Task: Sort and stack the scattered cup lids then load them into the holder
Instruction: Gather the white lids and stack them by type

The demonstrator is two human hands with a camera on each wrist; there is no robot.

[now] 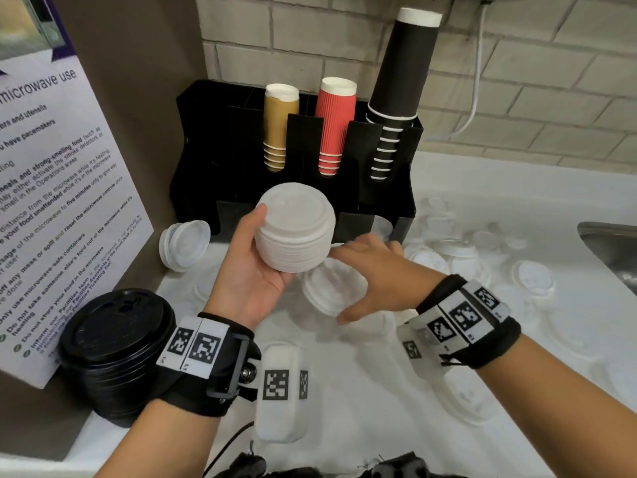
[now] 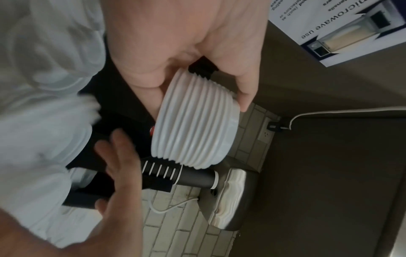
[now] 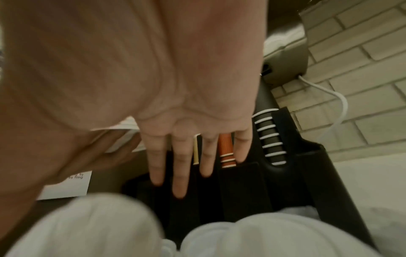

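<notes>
My left hand [image 1: 253, 260] grips a tall stack of white lids [image 1: 296, 229] in front of the black holder [image 1: 238, 139], thumb on its left side. The left wrist view shows this stack [image 2: 195, 125] side-on with my left thumb [image 2: 243, 83] across it. My right hand [image 1: 372, 270] is open with straight fingers, just right of and below the stack. It hovers over a short pile of white lids [image 1: 327, 291] on the counter; whether it touches them is unclear. In the right wrist view my right fingers [image 3: 179, 165] are spread before the holder [image 3: 241, 187].
A stack of black lids [image 1: 113, 343] stands at the near left beside a microwave notice [image 1: 51, 201]. A few white lids [image 1: 184, 244] lean by the holder's left corner. Several loose white lids [image 1: 482, 263] lie to the right, before a sink [image 1: 613, 250]. Brown [image 1: 279, 125], red [image 1: 336, 125] and black cups [image 1: 396, 98] fill the holder.
</notes>
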